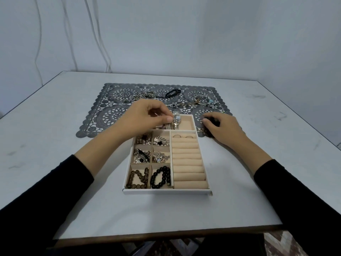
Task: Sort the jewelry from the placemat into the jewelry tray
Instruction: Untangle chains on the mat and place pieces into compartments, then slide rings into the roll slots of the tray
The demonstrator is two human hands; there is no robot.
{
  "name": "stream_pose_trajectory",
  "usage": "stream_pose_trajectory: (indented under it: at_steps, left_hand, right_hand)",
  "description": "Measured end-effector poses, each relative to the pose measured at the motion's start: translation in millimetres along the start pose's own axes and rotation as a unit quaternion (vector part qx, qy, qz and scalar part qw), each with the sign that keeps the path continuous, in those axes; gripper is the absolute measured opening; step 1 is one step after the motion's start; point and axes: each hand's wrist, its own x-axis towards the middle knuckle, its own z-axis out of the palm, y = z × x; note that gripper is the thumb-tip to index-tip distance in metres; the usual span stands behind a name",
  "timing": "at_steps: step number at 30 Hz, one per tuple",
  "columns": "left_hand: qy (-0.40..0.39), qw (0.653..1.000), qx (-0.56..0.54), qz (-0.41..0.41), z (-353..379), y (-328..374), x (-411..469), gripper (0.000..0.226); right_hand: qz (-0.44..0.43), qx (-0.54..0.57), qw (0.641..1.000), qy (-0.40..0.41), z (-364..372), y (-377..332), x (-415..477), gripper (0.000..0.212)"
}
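Note:
The white jewelry tray (166, 190) with beige lining stands in the middle of the table, its far end on the grey lace placemat (110, 111). My left hand (147, 115) pinches a silver watch (176, 120) over the tray's far long compartment, beside another metal band. My right hand (221, 126) rests on the placemat just right of the tray, fingers loosely curled, with nothing seen in them. Left on the placemat are a heap of rings and chains (129, 96), a black band (173, 93), a thin chain (182, 104) and bangles (203, 100).
Small left compartments hold brown beads (139, 177), black beads (161, 177) and mixed brooches. Two rings (182, 136) sit in the ring rolls (188, 163) on the right. The white table (258, 163) ends at a wall behind and an edge in front.

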Motion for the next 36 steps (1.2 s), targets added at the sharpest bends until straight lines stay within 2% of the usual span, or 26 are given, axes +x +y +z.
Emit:
stream_pose_trajectory:
  at_steps: [4,9,13,16,24,30,36]
  left_hand:
    - [0.088,0.996,0.008,-0.009,-20.5,-19.0,3.5,0.012]
    - [0.183,0.977,0.108,-0.035,-43.4,-58.2,10.9,0.023]
    - [0.15,0.96,0.22,-0.083,-58.1,-94.6,21.1,0.033]
    - [0.114,0.956,0.239,-0.123,-63.2,-106.6,29.0,0.04]
    - [0.062,0.941,0.298,-0.15,-66.9,-119.1,50.8,0.048]
    - [0.027,0.942,0.308,-0.134,-64.4,-123.0,66.6,0.047]
    - [0.068,0.956,0.27,-0.089,-63.3,-120.5,77.3,0.038]
  right_hand:
    - [0.02,0.025,0.998,0.047,-2.6,6.0,10.8,0.025]
    - [0.045,0.002,0.997,0.066,-6.6,13.8,30.8,0.032]
    - [0.05,-0.041,0.997,0.048,-4.1,22.4,50.8,0.032]
    - [0.064,-0.05,0.996,0.046,-0.4,29.8,64.3,0.032]
    - [0.066,-0.074,0.995,0.033,6.2,41.7,91.7,0.034]
    - [0.061,-0.072,0.994,0.055,6.6,50.5,104.3,0.03]
    - [0.091,-0.014,0.992,0.085,1.7,57.5,114.1,0.02]
